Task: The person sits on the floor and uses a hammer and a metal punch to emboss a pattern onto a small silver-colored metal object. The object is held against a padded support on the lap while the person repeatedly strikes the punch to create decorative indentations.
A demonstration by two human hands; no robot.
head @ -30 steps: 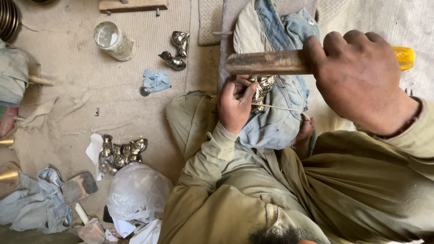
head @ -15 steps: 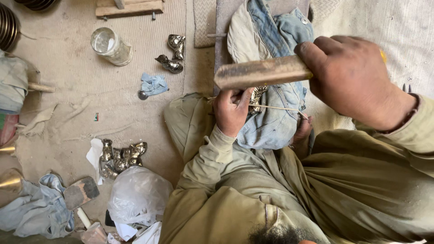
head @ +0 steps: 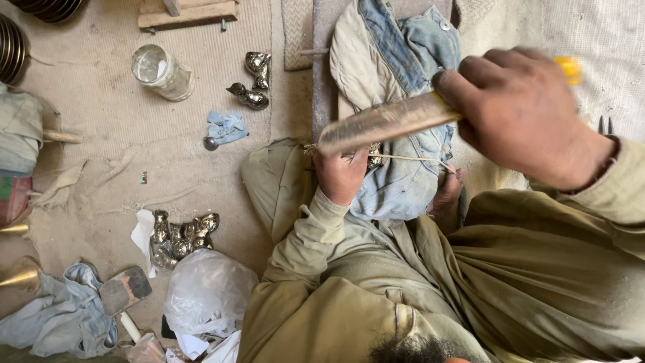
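Your right hand (head: 521, 114) was clamped around the yellow-handled, broad flat metal file (head: 383, 122), raised just above the work. Your left hand (head: 341, 171) had its fingers closed on a small shiny cast-metal piece (head: 373, 154), pressed against the worn blue denim cloth (head: 403, 168) on your lap. You were mid-filing, by my judgement; the next stroke called for a steady grip below.

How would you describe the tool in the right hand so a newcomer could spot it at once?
Start at the folded denim cloth on the person's lap, in the middle of the view. Just above it the right hand grips a long flat metal file slanting down toward the left hand. Its yellow handle end and dull grey blade set it apart from the shiny metal pieces on the floor.
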